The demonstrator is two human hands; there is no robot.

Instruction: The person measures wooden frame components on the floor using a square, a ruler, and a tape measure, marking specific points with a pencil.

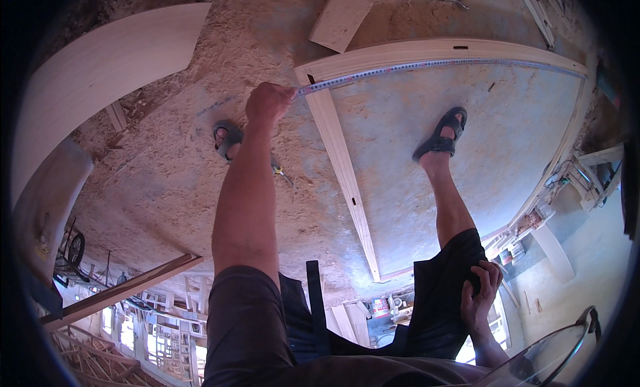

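My left hand [267, 104] is closed on the end of a measuring tape, beside the left corner of a wooden frame lying on the floor. From there the tape's blade [413, 66] stretches right, just inside the frame's far rail [427, 50], to the far right corner. The frame's left side piece [340, 160] runs back toward me and has dark slots cut in it. My right hand [481, 294] rests on my right leg near the knee, fingers apart, holding nothing. My right sandalled foot [443, 134] stands inside the frame. My left foot [227, 139] is outside it, partly behind my left forearm.
A large pale board [120, 67] lies at the left. A shorter plank [341, 17] sits beyond the frame's left corner. A small yellow-handled tool [277, 168] lies by my left forearm. Sawdust covers much of the floor [167, 167]. A long timber [127, 290] slants at lower left.
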